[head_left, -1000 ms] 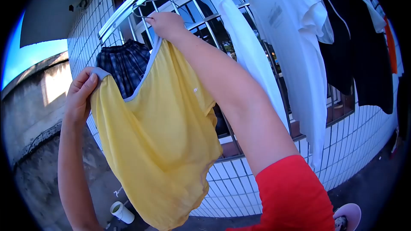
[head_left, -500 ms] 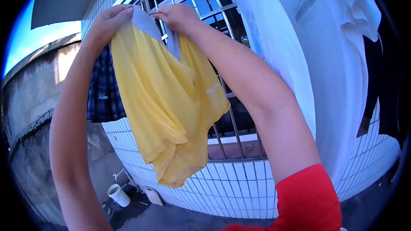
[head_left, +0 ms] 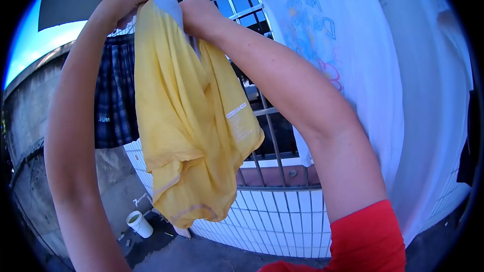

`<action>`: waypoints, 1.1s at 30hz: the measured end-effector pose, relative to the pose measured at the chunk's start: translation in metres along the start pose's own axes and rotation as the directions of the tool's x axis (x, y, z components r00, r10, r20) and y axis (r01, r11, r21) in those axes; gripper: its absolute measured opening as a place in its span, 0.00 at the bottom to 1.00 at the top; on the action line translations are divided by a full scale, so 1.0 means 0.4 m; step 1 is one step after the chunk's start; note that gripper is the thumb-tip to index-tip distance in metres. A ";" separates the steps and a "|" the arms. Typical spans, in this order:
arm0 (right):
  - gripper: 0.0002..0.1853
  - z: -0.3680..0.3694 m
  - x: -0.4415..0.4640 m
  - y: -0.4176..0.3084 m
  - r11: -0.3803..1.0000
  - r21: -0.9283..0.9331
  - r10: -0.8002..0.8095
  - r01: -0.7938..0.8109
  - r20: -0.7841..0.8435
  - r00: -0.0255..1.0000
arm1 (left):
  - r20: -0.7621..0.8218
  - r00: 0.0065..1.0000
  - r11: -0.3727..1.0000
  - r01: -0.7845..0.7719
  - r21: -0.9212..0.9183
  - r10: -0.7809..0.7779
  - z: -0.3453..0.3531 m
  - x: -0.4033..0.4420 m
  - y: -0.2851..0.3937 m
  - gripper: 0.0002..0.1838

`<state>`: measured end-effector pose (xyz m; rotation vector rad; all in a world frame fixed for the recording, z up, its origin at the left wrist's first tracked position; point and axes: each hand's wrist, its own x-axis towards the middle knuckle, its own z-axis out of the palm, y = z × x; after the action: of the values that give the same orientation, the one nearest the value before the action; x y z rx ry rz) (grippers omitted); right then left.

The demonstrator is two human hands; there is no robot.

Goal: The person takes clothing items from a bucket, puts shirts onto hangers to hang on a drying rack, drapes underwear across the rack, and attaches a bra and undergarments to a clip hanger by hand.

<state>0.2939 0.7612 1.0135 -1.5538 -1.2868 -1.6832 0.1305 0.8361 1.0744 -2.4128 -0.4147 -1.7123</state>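
Note:
A yellow shirt (head_left: 176, 116) with a pale grey neck part (head_left: 168, 6) hangs in front of me, its lower hem bunched and folded. My left hand (head_left: 126, 7) pinches the shirt's upper left edge between thumb and fingers. Against the other side of the neck part, my right hand (head_left: 198, 17) is closed; its fingertips are hidden from view. Small white print shows on the shirt's right side. Just left of the shirt hangs a dark blue plaid garment (head_left: 115, 98) with light lettering.
A barred window (head_left: 272, 136) in a white tiled wall (head_left: 272, 216) stands behind the shirt. To the right hangs a white garment (head_left: 353, 85) with coloured drawings. On the ground at lower left are a white bucket (head_left: 141, 225) and a tap (head_left: 141, 200).
Both hands have risen slightly, and the shirt has shifted and turned a little. The view has swung right, bringing the drawings on the white garment into sight.

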 end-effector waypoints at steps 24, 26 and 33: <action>0.34 0.092 -0.088 0.239 0.928 0.344 -0.027 -0.142 0.444 0.896 | -0.413 0.822 0.633 0.085 0.769 0.392 -0.099 0.144 -0.207 0.14; 0.35 0.124 -0.094 0.280 0.913 0.372 -0.001 -0.169 0.416 0.909 | -0.401 0.788 0.675 -0.025 0.737 0.467 -0.101 0.174 -0.244 0.16; 0.28 0.193 -0.108 0.447 0.560 0.709 0.362 -0.428 0.256 0.896 | -0.336 0.838 0.679 -0.055 0.732 0.430 -0.086 0.139 -0.223 0.22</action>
<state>0.4925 0.7436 1.0176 -1.2407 -1.2986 -0.6341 0.0890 0.9186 1.1353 -1.3590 -0.5047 -1.5632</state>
